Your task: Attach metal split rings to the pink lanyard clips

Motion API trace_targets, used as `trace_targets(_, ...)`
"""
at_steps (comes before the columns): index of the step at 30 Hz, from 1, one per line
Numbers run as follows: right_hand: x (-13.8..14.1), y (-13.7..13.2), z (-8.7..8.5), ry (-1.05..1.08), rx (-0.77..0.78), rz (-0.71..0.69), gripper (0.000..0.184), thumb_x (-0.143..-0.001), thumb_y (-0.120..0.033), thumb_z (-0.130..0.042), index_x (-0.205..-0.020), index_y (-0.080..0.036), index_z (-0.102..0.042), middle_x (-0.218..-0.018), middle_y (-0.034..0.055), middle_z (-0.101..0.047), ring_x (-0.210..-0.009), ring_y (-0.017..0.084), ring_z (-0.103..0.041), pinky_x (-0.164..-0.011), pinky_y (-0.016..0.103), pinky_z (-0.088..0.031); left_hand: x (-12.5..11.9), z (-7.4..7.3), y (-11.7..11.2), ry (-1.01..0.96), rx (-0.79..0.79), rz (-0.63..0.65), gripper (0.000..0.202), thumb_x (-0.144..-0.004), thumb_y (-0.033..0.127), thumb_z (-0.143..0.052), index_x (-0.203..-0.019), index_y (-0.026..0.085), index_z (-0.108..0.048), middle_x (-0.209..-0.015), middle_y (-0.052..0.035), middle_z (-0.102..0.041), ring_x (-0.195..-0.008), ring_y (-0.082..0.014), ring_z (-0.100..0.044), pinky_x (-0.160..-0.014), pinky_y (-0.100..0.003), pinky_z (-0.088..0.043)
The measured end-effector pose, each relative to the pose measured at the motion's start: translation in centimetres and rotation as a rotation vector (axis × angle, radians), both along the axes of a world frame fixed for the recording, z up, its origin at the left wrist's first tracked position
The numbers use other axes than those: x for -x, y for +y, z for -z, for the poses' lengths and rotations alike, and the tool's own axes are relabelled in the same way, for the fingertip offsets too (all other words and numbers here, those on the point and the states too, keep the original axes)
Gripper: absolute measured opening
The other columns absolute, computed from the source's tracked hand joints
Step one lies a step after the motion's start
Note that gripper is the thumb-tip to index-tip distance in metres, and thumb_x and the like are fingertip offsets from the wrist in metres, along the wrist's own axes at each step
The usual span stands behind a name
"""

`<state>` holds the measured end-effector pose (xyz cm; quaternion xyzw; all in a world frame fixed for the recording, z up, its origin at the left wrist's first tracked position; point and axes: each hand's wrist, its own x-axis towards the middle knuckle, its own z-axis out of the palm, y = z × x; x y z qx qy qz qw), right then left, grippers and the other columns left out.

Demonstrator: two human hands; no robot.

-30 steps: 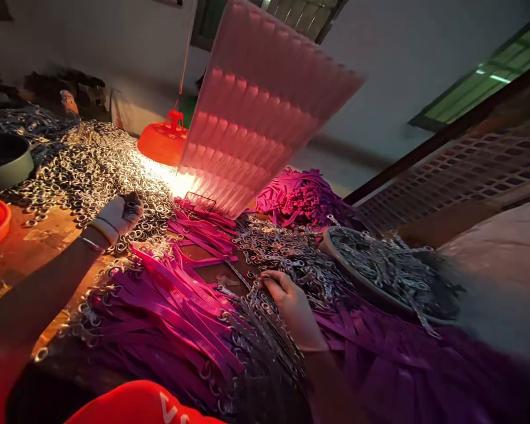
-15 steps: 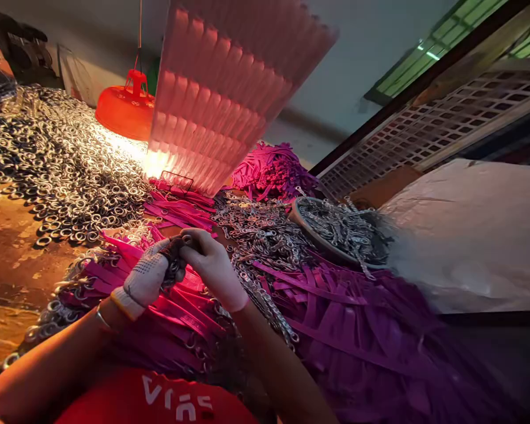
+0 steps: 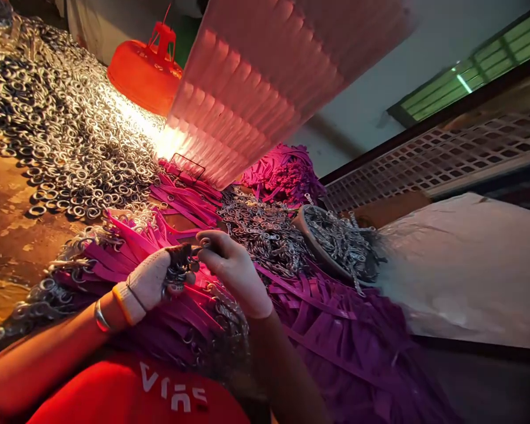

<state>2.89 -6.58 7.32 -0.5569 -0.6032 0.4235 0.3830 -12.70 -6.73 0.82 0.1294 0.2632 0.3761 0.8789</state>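
My left hand (image 3: pixel 149 281), in a white knit glove, is closed around a bunch of small dark metal fittings (image 3: pixel 176 272). Beside it, the thumb and forefinger of my right hand (image 3: pixel 238 274), in a thin white glove, pinch a small metal piece (image 3: pixel 205 242) at the edge of that bunch. Its exact kind is too small to make out. Beneath both hands lies a pile of magenta straps (image 3: pixel 115 259), with metal rings and hooks at their left ends. Metal chains (image 3: pixel 232 309) show below my right hand.
A red lamp (image 3: pixel 143 76) hangs over a heap of metal rings (image 3: pixel 66 112), beside a translucent corrugated sheet (image 3: pixel 247 100). Chain pieces (image 3: pixel 265 229) and a tilted bowl (image 3: pixel 309 235) of chains lie right of centre. Purple straps (image 3: pixel 335 341) and a white sack (image 3: pixel 468 265) fill the right.
My right hand has drawn slightly away from the left, with a small metal piece in its pinch. My left hand keeps its hold. The view has tilted and shifted.
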Motion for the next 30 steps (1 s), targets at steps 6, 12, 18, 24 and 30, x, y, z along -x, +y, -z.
trace_targets(6,-0.2,-0.2,0.0,-0.141,-0.07,-0.009,0.028,-0.083,-0.03,-0.064,-0.109,-0.022,-0.069,-0.093,-0.0006,-0.07,-0.085,0.015,-0.064,-0.077,0.027,-0.052,0.1,-0.1,-0.6,0.054,-0.167,0.04,0.017,-0.085,0.031,-0.065,-0.09,0.015,-0.064,-0.064,-0.0022,-0.059,-0.044,-0.0082,-0.049,-0.034,-0.014,-0.027)
trace_targets(12,-0.1,-0.9,1.4,-0.363,-0.307,0.034,0.025,-0.089,-0.028,-0.061,-0.113,-0.027,-0.069,-0.103,0.0011,-0.074,-0.091,0.018,-0.067,-0.087,0.032,-0.052,0.4,-1.3,-0.5,0.121,-0.242,0.138,0.023,-0.086,0.038,-0.06,-0.079,0.016,-0.061,-0.056,0.0011,-0.052,-0.037,-0.0057,-0.032,-0.032,-0.017,-0.02)
trace_targets(18,0.4,-4.3,-2.1,-0.181,-0.22,0.048,0.017,-0.086,-0.024,-0.062,-0.1,-0.028,-0.07,-0.091,-0.0007,-0.07,-0.073,0.014,-0.063,-0.066,0.027,-0.052,-0.7,-1.4,-0.3,0.549,-0.468,-0.29,0.015,-0.069,0.007,-0.062,-0.078,0.014,-0.071,-0.064,-0.0021,-0.061,-0.052,-0.0093,-0.05,-0.046,-0.017,-0.037)
trace_targets(24,-0.6,-2.5,-4.2,-0.006,0.044,0.108,0.017,-0.077,-0.025,-0.065,-0.094,-0.022,-0.066,-0.065,-0.0066,-0.058,-0.048,0.008,-0.044,-0.045,0.022,-0.034,-0.2,-2.5,-0.4,0.093,-0.23,0.066,0.02,-0.075,0.024,-0.06,-0.088,0.014,-0.071,-0.064,-0.0026,-0.058,-0.041,-0.0097,-0.045,-0.032,-0.017,-0.024)
trace_targets(30,-1.3,-0.8,-3.2,-0.059,0.15,-0.054,0.02,-0.077,-0.032,-0.067,-0.093,-0.019,-0.068,-0.063,-0.007,-0.058,-0.047,0.006,-0.042,-0.044,0.021,-0.031,0.3,-2.7,0.0,0.015,-0.113,0.173,0.027,-0.078,0.028,-0.063,-0.097,0.011,-0.071,-0.074,-0.0106,-0.068,-0.043,-0.013,-0.054,-0.029,-0.017,-0.026)
